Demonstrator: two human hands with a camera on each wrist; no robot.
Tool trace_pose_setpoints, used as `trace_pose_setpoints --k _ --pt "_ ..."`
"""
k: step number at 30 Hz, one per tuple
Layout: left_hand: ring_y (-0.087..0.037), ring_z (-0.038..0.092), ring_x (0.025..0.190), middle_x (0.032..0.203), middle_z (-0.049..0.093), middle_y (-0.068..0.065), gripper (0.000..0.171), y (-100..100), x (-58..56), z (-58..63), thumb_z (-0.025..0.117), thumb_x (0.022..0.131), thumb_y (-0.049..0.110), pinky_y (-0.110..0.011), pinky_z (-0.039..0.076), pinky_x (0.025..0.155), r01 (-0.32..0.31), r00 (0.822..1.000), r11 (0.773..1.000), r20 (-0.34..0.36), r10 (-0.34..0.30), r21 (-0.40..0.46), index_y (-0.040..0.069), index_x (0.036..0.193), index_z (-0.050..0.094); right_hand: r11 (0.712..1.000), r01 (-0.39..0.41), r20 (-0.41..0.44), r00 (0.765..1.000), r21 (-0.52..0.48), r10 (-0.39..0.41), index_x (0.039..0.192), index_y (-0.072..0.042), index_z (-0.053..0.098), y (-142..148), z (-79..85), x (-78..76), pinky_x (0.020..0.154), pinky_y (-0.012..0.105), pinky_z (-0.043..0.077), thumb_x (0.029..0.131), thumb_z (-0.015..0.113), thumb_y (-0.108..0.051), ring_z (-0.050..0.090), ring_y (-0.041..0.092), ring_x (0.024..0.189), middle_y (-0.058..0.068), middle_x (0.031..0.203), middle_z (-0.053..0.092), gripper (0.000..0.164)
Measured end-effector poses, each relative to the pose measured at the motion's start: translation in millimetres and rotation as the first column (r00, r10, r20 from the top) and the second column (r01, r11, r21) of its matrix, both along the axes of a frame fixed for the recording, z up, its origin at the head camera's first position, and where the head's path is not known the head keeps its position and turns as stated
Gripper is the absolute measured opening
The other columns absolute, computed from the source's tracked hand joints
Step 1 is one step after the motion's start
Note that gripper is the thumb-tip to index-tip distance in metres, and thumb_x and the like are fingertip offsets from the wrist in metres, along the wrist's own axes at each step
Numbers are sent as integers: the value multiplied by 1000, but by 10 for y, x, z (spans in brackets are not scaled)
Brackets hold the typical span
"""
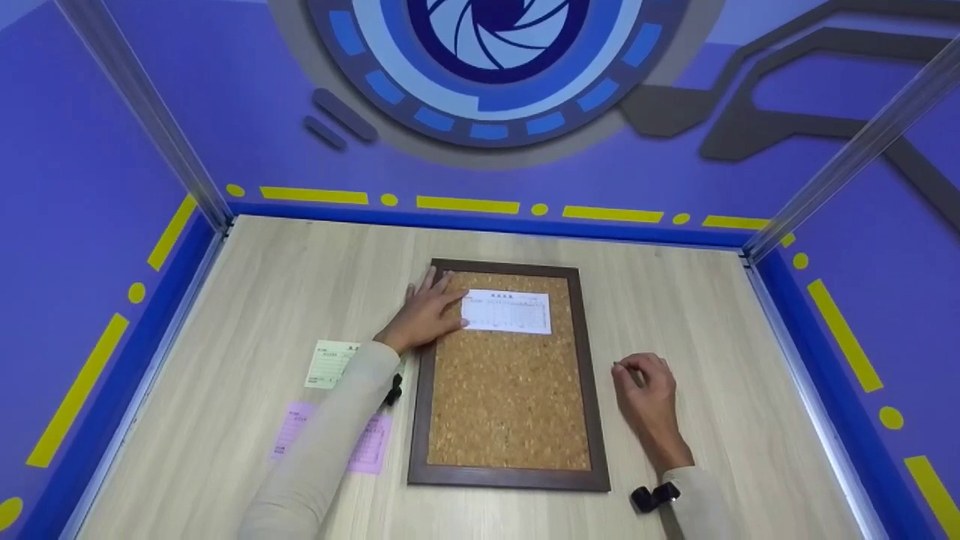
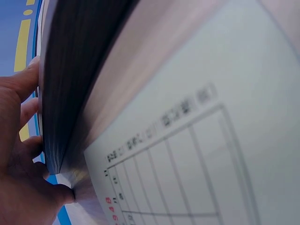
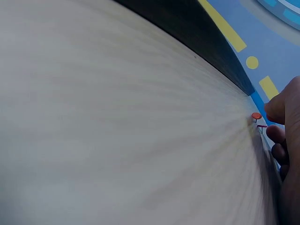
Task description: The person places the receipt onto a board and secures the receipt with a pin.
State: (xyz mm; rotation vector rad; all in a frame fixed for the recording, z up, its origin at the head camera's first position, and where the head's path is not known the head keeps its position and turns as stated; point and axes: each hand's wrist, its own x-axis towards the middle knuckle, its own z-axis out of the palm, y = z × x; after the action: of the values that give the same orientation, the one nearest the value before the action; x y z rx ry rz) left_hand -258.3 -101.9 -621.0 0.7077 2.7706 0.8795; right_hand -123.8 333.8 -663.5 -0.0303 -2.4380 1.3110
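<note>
A white printed slip [image 1: 506, 312] lies on the upper part of a cork board [image 1: 510, 405] with a dark brown frame. My left hand [image 1: 426, 311] rests over the board's left edge, thumb and index finger touching the slip's left side. In the left wrist view the other fingers [image 2: 30, 110] lie along the frame's outer side. To the right of the board, my right hand [image 1: 646, 386] is curled near the table, thumb and index tips together. Two red thumbtacks [image 3: 256, 116] show at its fingertips in the right wrist view; it seems to pinch one, though the contact is unclear.
A pale green slip [image 1: 326, 366] and a purple slip [image 1: 367, 446] lie left of the board, partly hidden by my left forearm. The wooden table [image 1: 712, 315] is bordered by blue walls [image 1: 480, 180] at the back and both sides.
</note>
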Motion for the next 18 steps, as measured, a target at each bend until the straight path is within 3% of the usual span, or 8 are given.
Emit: trace_pose_setpoints --k 10,18 --pt "-43 0 170 182 23 -17 66 -9 -13 13 73 106 43 -76 6 129 -11 1000 1000 10 11 9 16 163 56 1000 25 -20 999 11 -25 100 3 74 -5 11 -27 85 9 46 103 71 1 60 12 98 13 102 70 5" --pt "-42 -1 170 182 22 -17 66 5 1 23 73 106 43 -75 5 130 -12 1000 1000 25 12 4 17 164 55 998 56 53 997 17 -57 102 -3 76 -12 43 -11 86 10 46 105 72 -5 62 13 101 8 105 69 5"
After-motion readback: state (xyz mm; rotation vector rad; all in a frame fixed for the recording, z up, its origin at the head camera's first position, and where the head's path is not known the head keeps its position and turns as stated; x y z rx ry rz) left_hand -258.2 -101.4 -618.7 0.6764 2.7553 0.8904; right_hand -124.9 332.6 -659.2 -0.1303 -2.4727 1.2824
